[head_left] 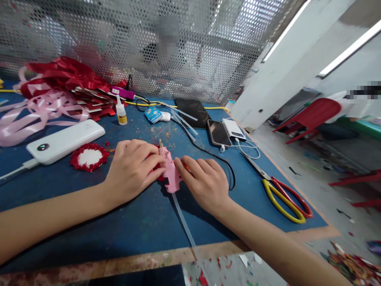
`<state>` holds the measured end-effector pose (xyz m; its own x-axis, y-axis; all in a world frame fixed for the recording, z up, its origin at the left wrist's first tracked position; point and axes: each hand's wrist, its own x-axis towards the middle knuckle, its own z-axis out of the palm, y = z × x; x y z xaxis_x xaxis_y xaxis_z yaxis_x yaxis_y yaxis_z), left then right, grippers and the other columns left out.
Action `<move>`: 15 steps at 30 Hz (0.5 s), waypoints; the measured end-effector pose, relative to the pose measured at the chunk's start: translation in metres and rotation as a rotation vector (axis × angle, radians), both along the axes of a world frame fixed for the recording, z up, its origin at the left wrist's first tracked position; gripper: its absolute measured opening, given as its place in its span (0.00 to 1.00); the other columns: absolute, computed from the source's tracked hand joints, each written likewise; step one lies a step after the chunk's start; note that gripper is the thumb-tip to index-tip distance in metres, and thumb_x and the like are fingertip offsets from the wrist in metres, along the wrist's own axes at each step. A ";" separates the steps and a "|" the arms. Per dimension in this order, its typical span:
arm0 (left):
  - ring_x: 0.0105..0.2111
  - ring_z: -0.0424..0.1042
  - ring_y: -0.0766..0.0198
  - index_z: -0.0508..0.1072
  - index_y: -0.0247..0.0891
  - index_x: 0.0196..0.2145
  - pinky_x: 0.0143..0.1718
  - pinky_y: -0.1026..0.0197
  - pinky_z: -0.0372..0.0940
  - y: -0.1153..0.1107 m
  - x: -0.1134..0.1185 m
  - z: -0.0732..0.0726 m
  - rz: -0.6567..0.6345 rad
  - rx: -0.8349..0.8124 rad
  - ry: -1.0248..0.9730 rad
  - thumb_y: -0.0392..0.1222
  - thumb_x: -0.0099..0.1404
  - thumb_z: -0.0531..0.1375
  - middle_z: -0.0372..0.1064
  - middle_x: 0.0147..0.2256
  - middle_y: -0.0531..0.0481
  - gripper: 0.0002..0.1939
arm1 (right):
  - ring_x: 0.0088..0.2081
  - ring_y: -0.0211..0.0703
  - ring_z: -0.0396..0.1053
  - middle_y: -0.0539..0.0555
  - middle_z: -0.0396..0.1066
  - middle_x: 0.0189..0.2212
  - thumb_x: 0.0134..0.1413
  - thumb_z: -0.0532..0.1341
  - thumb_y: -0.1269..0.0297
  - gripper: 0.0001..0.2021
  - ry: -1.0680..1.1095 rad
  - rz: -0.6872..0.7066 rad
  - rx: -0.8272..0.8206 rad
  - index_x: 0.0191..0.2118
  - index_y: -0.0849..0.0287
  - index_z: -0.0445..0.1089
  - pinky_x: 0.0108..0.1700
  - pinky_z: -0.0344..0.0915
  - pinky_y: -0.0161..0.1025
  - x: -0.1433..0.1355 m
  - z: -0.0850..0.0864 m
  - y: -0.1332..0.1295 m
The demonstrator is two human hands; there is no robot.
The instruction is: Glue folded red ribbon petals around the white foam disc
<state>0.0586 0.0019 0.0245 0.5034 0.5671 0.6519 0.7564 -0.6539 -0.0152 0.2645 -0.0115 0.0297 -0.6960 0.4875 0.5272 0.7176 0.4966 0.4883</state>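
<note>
A pink glue gun [172, 174] lies between my two hands near the middle of the blue table, its metal tip pointing away from me and a long clear glue stick [183, 220] trailing out of its rear. My left hand [133, 169] has its fingers closed against the gun's left side, over a red piece [161, 178] that shows only in part. On the right side, my right hand [205, 180] has curled fingers around the gun's handle, where a bit of orange shows. A round red-edged piece with a white centre [89, 157] lies left of my left hand.
Red ribbons [67, 75] and pink ribbons [50, 111], a white power bank [67, 141] and a glue bottle [121, 113] are at left. A phone [218, 133], a second power bank [234, 130] and scissors [282, 194] lie right. Behind stands a perforated metal screen [119, 43].
</note>
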 end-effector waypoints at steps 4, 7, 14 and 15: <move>0.41 0.66 0.53 0.74 0.40 0.37 0.41 0.49 0.54 -0.002 0.003 0.003 0.044 0.022 0.035 0.44 0.64 0.56 0.71 0.38 0.47 0.09 | 0.26 0.37 0.57 0.51 0.73 0.32 0.62 0.53 0.71 0.09 -0.018 0.007 -0.006 0.42 0.63 0.71 0.28 0.48 0.41 -0.002 -0.001 -0.001; 0.42 0.66 0.53 0.74 0.41 0.33 0.41 0.49 0.55 -0.003 0.006 0.003 0.056 -0.037 0.035 0.43 0.62 0.56 0.71 0.39 0.49 0.07 | 0.26 0.37 0.57 0.50 0.73 0.31 0.61 0.54 0.70 0.09 -0.027 0.014 -0.003 0.41 0.62 0.71 0.27 0.47 0.41 -0.003 -0.003 -0.001; 0.43 0.65 0.53 0.73 0.40 0.32 0.41 0.48 0.55 -0.005 0.008 0.007 0.080 -0.120 0.072 0.41 0.63 0.55 0.71 0.40 0.48 0.08 | 0.26 0.37 0.56 0.50 0.72 0.31 0.62 0.54 0.70 0.09 -0.042 0.014 0.008 0.41 0.61 0.71 0.28 0.47 0.41 -0.004 -0.004 -0.001; 0.43 0.65 0.53 0.73 0.39 0.32 0.41 0.48 0.55 -0.006 0.008 0.007 0.080 -0.124 0.079 0.41 0.64 0.55 0.71 0.40 0.48 0.08 | 0.26 0.37 0.56 0.50 0.72 0.31 0.62 0.53 0.70 0.09 -0.043 0.012 0.006 0.41 0.62 0.71 0.28 0.47 0.41 -0.004 -0.004 -0.001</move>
<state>0.0670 -0.0038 0.0317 0.5002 0.6814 0.5344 0.8059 -0.5921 0.0007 0.2607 -0.0127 0.0259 -0.7240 0.4755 0.4996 0.6898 0.5019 0.5218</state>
